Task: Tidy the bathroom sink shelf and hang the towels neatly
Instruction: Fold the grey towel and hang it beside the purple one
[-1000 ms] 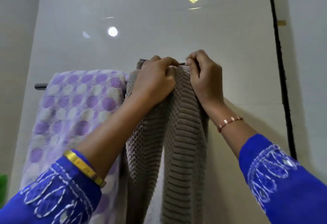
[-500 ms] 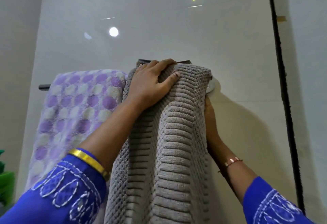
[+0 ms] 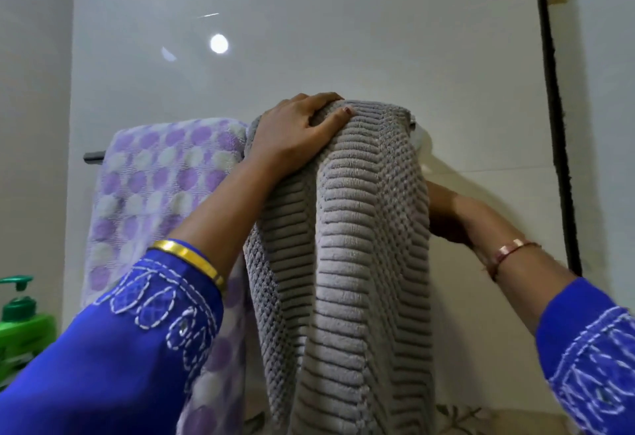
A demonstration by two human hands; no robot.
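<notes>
White tiled bathroom wall (image 3: 343, 39). Grey ribbed towel (image 3: 354, 245) draped over rail at centre, thick, soft, likely heavyish. Left hand (image 3: 295, 135) at 11 o'clock, fingers spread flat on fold. Right hand (image 3: 446, 214) at 3 o'clock behind edge, fingers hidden. Best taken by side edges.

I have a single view, from the camera worn on the head. It faces the white wall (image 3: 343, 39) head-on and close, tilted a little upward, so the towel rail (image 3: 93, 156) sits about mid-height. The grey towel (image 3: 360, 262) fills the centre, very near the lens, with the purple spotted towel (image 3: 154, 176) to its left. Both forearms enter from the bottom corners. At the far left edge a green pump bottle (image 3: 20, 328) is partly cut off; a dark vertical strip (image 3: 556, 125) runs down the right.
</notes>
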